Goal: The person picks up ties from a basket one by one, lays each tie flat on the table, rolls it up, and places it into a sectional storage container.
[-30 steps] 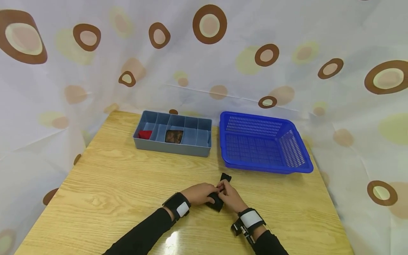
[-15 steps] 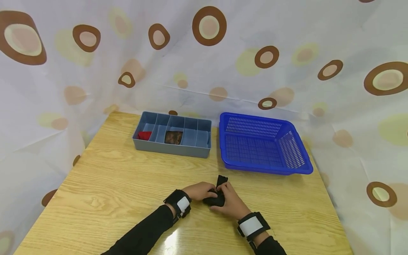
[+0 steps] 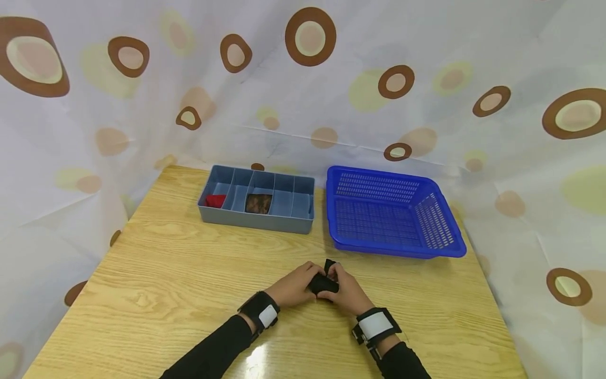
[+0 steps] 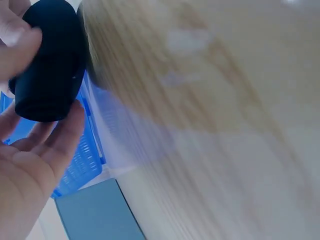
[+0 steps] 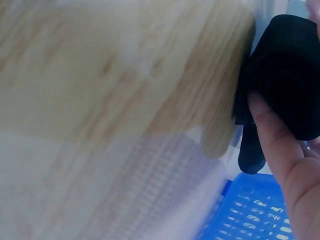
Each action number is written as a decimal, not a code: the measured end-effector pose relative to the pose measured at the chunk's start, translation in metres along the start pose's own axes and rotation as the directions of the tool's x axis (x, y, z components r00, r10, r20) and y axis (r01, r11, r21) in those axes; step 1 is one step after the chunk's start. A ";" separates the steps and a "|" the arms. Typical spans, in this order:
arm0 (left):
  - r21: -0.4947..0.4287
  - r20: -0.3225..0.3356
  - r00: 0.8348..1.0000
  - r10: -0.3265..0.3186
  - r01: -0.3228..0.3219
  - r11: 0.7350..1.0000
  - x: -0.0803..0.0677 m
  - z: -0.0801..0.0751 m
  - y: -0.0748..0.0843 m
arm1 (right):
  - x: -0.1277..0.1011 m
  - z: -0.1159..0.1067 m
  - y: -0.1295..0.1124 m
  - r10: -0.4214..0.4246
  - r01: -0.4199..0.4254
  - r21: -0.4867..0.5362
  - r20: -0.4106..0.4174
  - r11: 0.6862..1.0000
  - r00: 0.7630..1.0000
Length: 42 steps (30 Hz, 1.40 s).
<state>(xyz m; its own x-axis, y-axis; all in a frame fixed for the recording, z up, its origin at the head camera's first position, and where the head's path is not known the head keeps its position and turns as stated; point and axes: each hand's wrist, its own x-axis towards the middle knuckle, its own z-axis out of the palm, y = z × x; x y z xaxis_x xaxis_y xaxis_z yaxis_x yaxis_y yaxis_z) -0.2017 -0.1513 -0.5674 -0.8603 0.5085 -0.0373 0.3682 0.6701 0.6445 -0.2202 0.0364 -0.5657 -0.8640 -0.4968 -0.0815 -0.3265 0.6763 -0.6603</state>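
Observation:
In the head view, a black sock, rolled into a compact bundle, lies between both hands near the middle of the table. My left hand grips the roll from the left with curled fingers, and my right hand holds its right end between thumb and fingers. A short loose end sticks out beyond the fingertips. The left wrist view shows the thick black roll of the sock above the left palm. Seen from the right wrist, the sock's coiled end faces the camera, with a right finger against it.
Behind the hands stands a grey-blue divided box with a red folded cloth and a brown patterned folded cloth in separate compartments. A blue perforated basket sits at the back right. A patterned sheet hangs behind the wooden table.
The sock has gone from a longer, flatter strip to a shorter, thicker roll. Both hands have shifted their hold around it, and less of its far end shows.

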 end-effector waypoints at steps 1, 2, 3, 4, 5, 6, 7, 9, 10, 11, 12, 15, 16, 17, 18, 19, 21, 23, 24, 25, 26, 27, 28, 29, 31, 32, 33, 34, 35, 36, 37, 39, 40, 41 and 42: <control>-0.013 -0.008 1.000 0.000 0.000 1.000 0.000 -0.001 0.000 | 0.000 0.000 0.001 0.011 -0.011 0.015 -0.009 1.000 1.000; -0.024 -0.014 1.000 -0.006 0.006 1.000 0.001 -0.002 0.000 | 0.000 0.000 0.002 0.016 -0.016 0.026 -0.018 1.000 1.000; -0.037 -0.020 1.000 -0.014 0.013 0.999 0.002 -0.002 0.000 | 0.000 0.000 0.003 0.018 -0.017 0.039 -0.025 0.999 1.000; -0.048 -0.021 0.999 -0.026 0.025 0.999 0.002 -0.003 0.001 | -0.001 0.000 0.005 0.022 -0.020 0.051 -0.032 0.998 0.999; -0.056 -0.023 0.999 -0.035 0.034 0.998 0.003 -0.004 0.001 | -0.002 0.000 0.006 0.022 -0.019 0.069 -0.033 0.997 0.999; -0.061 -0.022 0.999 -0.046 0.045 0.997 0.004 -0.003 0.001 | -0.003 0.000 0.007 0.016 -0.014 0.091 -0.027 0.996 0.999; -0.072 -0.021 0.998 -0.059 0.057 0.996 0.004 -0.003 0.001 | -0.003 -0.001 0.009 0.011 -0.009 0.113 -0.014 0.994 1.000; -0.087 -0.026 0.996 -0.086 0.083 0.993 0.005 -0.002 0.000 | -0.005 -0.002 0.013 -0.013 0.007 0.158 0.033 0.987 0.999; -0.096 -0.034 0.995 -0.098 0.094 0.991 0.005 -0.001 0.000 | -0.006 -0.003 0.015 -0.026 0.014 0.186 0.060 0.982 0.998; -0.108 -0.039 0.993 -0.114 0.109 0.988 0.005 0.000 0.000 | -0.006 -0.004 0.017 -0.042 0.023 0.207 0.087 0.978 0.995; -0.123 -0.046 0.990 -0.131 0.124 0.985 0.005 0.001 0.000 | -0.007 -0.005 0.019 -0.060 0.031 0.240 0.114 0.970 0.992; -0.166 -0.069 0.986 -0.150 0.137 0.977 0.005 0.003 0.003 | -0.006 -0.006 0.022 -0.109 0.055 0.302 0.163 0.952 0.981; -0.181 -0.072 0.985 -0.155 0.140 0.973 0.005 0.004 0.005 | -0.006 -0.006 0.023 -0.124 0.066 0.311 0.172 0.948 0.977; -0.192 -0.079 0.984 -0.159 0.142 0.971 0.005 0.005 0.007 | -0.006 -0.005 0.023 -0.135 0.073 0.315 0.178 0.946 0.975; -0.199 -0.093 0.982 -0.162 0.141 0.970 0.005 0.006 0.009 | -0.005 -0.005 0.022 -0.146 0.081 0.325 0.182 0.942 0.972; -0.202 -0.111 0.980 -0.168 0.143 0.969 0.006 0.007 0.012 | -0.005 -0.004 0.022 -0.155 0.093 0.316 0.178 0.944 0.972; -0.189 -0.148 0.971 -0.187 0.158 0.969 0.007 0.010 0.015 | -0.005 -0.002 0.021 -0.174 0.122 0.289 0.161 0.949 0.972; -0.182 -0.183 0.958 -0.220 0.187 0.965 0.007 0.013 0.018 | -0.005 0.000 0.020 -0.177 0.129 0.293 0.141 0.947 0.974; -0.178 -0.200 0.950 -0.239 0.204 0.962 0.007 0.014 0.019 | -0.005 0.001 0.020 -0.176 0.131 0.302 0.128 0.944 0.976; -0.178 -0.216 0.944 -0.250 0.214 0.961 0.008 0.014 0.020 | -0.005 0.001 0.020 -0.172 0.127 0.315 0.119 0.940 0.978; -0.185 -0.230 0.938 -0.260 0.221 0.958 0.008 0.015 0.021 | -0.005 0.002 0.021 -0.167 0.120 0.336 0.112 0.934 0.980; -0.194 -0.243 0.932 -0.269 0.225 0.955 0.007 0.014 0.021 | -0.006 0.003 0.021 -0.159 0.112 0.358 0.104 0.927 0.982; -0.203 -0.258 0.926 -0.274 0.226 0.953 0.007 0.014 0.022 | -0.005 0.003 0.022 -0.144 0.095 0.387 0.100 0.917 0.985; -0.210 -0.275 0.922 -0.274 0.221 0.952 0.007 0.014 0.022 | -0.005 0.002 0.022 -0.133 0.080 0.413 0.101 0.907 0.986; -0.229 -0.300 0.915 -0.271 0.207 0.951 0.006 0.014 0.021 | -0.005 0.001 0.024 -0.123 0.059 0.435 0.119 0.899 0.985; -0.237 -0.309 0.911 -0.273 0.204 0.950 0.006 0.014 0.021 | -0.005 0.000 0.024 -0.129 0.057 0.435 0.138 0.899 0.982; -0.245 -0.319 0.907 -0.274 0.200 0.949 0.005 0.014 0.020 | -0.004 -0.002 0.024 -0.143 0.061 0.431 0.160 0.900 0.977; -0.253 -0.329 0.904 -0.274 0.195 0.948 0.005 0.015 0.019 | -0.003 -0.003 0.025 -0.157 0.067 0.420 0.183 0.905 0.970; -0.259 -0.336 0.901 -0.273 0.190 0.947 0.005 0.015 0.017 | -0.003 -0.005 0.025 -0.176 0.079 0.404 0.208 0.911 0.962; -0.261 -0.340 0.899 -0.275 0.191 0.946 0.004 0.016 0.016 | -0.002 -0.007 0.025 -0.193 0.099 0.374 0.222 0.922 0.956; -0.258 -0.342 0.898 -0.275 0.191 0.947 0.004 0.016 0.016 | -0.001 -0.008 0.025 -0.206 0.118 0.343 0.233 0.932 0.950; -0.249 -0.344 0.899 -0.272 0.192 0.949 0.004 0.017 0.016 | 0.002 -0.010 0.025 -0.212 0.142 0.281 0.234 0.949 0.949; -0.245 -0.341 0.900 -0.273 0.196 0.950 0.004 0.017 0.017 | 0.002 -0.010 0.025 -0.205 0.146 0.254 0.224 0.956 0.953; -0.236 -0.341 0.899 -0.274 0.200 0.951 0.004 0.017 0.017 | 0.003 -0.010 0.025 -0.195 0.147 0.230 0.203 0.962 0.960; -0.235 -0.344 0.898 -0.275 0.202 0.951 0.003 0.017 0.018 | 0.004 -0.009 0.023 -0.180 0.143 0.212 0.167 0.967 0.970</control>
<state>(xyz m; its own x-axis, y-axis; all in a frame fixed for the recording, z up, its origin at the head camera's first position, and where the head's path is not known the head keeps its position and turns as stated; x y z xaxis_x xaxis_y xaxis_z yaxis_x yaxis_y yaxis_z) -0.1917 -0.1287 -0.5693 -0.9950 0.0858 0.0521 0.0939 0.6129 0.7846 -0.2345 0.0549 -0.5752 -0.7152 -0.6938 -0.0847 -0.3578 0.4676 -0.8083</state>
